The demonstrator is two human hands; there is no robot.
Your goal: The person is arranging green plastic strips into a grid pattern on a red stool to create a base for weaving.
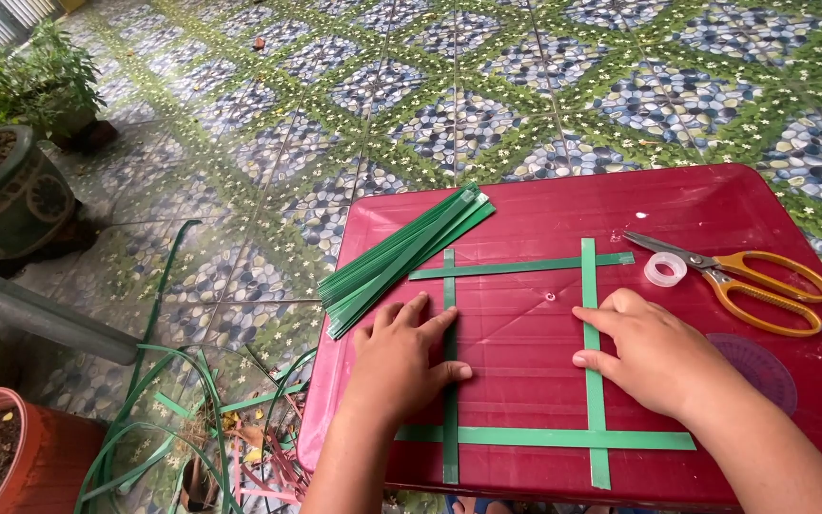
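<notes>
4 green strips lie on the red desk point(525, 205) in a square grid: 2 run upright and 2 run across, crossing one another near the corners. The left upright strip point(450, 381) passes just under the tips of the left hand point(401, 357), whose fingers point(435, 326) lie flat and spread, pressing on it and gripping nothing. The right upright strip point(593, 381) runs under the right hand point(654, 357); its fingers point(594, 319) are likewise flat and loosely spread, resting on the strip with nothing closed inside them. The upper cross strip point(520, 267) lies just beyond both sets of fingertips, and the lower cross strip point(549, 438) lies behind the hands, beneath the wrists.

Between the 2 hands the bare desk shows, with 1 small pale ring-shaped bit point(550, 296) just ahead of the gap. Beyond the left fingers, close by, a bundle of spare green strips point(401, 257) lies at a slant with its far end fanned out. Beyond the right fingers sits 1 small roll of clear tape point(664, 269), touching or nearly touching the scissors point(744, 281) with orange handles, which lie with blades closed. To the outer side of the right hand a purple protractor point(763, 366) lies flat on the desk.

Off the desk, left of the left arm, loose green strips point(154, 419) curl on the patterned tile floor point(525, 67), near 2 plant pots: a terracotta pot point(26, 457) and a dark green pot point(11, 200) further off.
</notes>
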